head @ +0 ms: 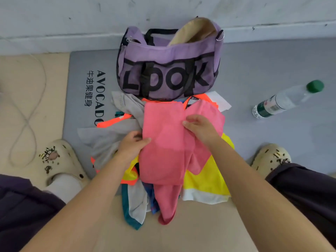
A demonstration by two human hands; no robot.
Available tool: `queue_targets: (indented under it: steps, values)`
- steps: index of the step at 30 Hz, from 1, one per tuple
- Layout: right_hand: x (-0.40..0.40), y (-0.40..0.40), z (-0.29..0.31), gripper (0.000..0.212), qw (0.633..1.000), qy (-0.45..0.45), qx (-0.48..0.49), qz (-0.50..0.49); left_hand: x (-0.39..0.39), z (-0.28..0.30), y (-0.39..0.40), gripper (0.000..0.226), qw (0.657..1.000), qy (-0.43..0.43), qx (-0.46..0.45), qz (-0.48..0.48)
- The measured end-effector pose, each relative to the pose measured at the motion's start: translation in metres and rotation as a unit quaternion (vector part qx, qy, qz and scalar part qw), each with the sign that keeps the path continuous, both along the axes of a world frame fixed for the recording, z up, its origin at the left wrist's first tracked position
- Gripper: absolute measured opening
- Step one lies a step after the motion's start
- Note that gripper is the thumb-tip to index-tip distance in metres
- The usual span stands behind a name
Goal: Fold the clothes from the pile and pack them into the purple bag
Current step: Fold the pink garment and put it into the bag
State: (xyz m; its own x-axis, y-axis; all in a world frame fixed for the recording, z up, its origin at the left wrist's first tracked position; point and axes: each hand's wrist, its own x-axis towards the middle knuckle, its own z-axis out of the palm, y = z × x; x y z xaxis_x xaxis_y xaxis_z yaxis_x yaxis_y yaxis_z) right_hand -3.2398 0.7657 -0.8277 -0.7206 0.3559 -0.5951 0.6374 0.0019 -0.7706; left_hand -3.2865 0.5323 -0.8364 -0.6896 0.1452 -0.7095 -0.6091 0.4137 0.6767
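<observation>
A pink garment [163,142] lies atop the clothes pile [205,179], just in front of the open purple bag [169,70]. The left hand [131,145] pinches its left edge; the right hand [199,127] grips its middle fold. 1 water bottle [285,99] lies right of the bag.

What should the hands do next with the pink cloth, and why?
Probably fold it again: the pink cloth lies long on the pile with its tail hanging loose, both hands, left and right, already hold it, and the purple bag gapes open.
</observation>
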Motion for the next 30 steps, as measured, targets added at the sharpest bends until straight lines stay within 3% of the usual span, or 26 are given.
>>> queue_targets:
  steps: [3, 8, 10, 12, 14, 16, 18, 21, 23, 25, 27, 30]
  values:
    - [0.013, -0.006, -0.009, 0.020, 1.000, -0.010, 0.017, 0.008, 0.007, -0.008, -0.005, 0.028, 0.999, 0.025, -0.036, -0.020]
    - [0.043, -0.028, -0.008, 0.034, 0.993, -0.085, 0.033, 0.080, 0.012, -0.008, -0.012, 0.025, 0.989, 0.014, -0.091, -0.113]
    - [0.051, -0.037, -0.008, 0.033, 0.997, -0.055, 0.030, 0.048, 0.014, -0.003, -0.013, 0.019, 0.997, 0.017, -0.034, -0.069]
    - [0.057, -0.044, -0.005, 0.039, 0.999, 0.022, -0.007, -0.033, 0.019, 0.005, -0.010, 0.016, 0.996, -0.015, 0.079, 0.033]
    - [0.061, -0.052, -0.001, 0.035, 0.991, 0.054, -0.063, -0.102, 0.026, 0.007, -0.008, 0.015, 0.994, -0.002, 0.086, 0.068]
    - [0.067, -0.060, 0.001, 0.023, 0.989, 0.036, -0.085, -0.114, 0.039, 0.006, -0.007, 0.014, 0.999, 0.007, 0.019, 0.038]
    - [0.078, -0.064, 0.002, 0.005, 0.993, 0.003, -0.099, -0.065, 0.055, 0.006, -0.011, 0.013, 1.000, -0.028, -0.004, 0.006]
    - [0.096, -0.062, 0.000, 0.029, 0.997, -0.054, -0.052, 0.004, 0.077, 0.003, -0.022, 0.017, 0.997, -0.062, -0.034, -0.034]
    - [0.106, -0.058, 0.000, 0.030, 0.995, -0.091, -0.035, 0.030, 0.082, 0.004, -0.029, 0.027, 0.991, -0.086, -0.057, -0.088]
    - [0.111, -0.052, 0.003, 0.028, 0.982, -0.154, -0.004, 0.113, 0.079, 0.009, -0.031, 0.041, 0.965, -0.105, -0.116, -0.210]
    - [0.108, -0.045, 0.006, 0.033, 0.964, -0.183, 0.068, 0.182, 0.067, 0.015, -0.029, 0.051, 0.940, -0.058, -0.191, -0.277]
    - [0.086, -0.031, 0.009, 0.033, 0.966, -0.114, 0.199, 0.121, 0.037, 0.023, -0.016, 0.047, 0.937, 0.127, -0.255, -0.204]
